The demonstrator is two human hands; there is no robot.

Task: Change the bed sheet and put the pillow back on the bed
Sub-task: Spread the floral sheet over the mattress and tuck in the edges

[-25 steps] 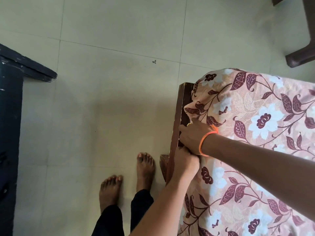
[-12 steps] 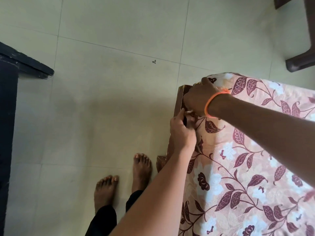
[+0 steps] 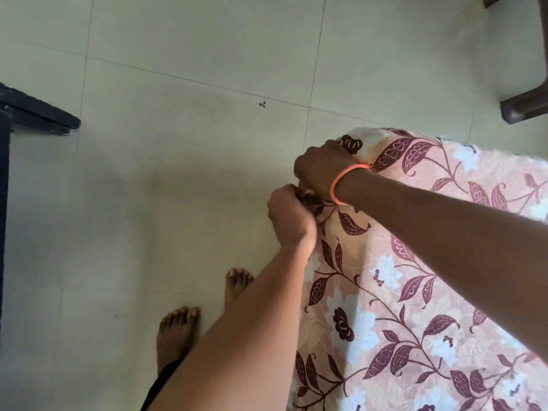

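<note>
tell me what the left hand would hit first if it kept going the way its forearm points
Probably the right hand, which sits just beyond the left hand at the floral bed sheet corner; depth is unclear from this single view.

left hand [image 3: 292, 216]: fingers curled, pinching cloth, forearm reaching up from below.
right hand [image 3: 321, 167]: knuckles up, fingers curled down over the corner, just beside the left.
feet: bare, side by side.

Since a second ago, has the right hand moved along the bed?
Yes. The right hand went from mid-edge up to the sheet corner, toward the chair leg.
</note>
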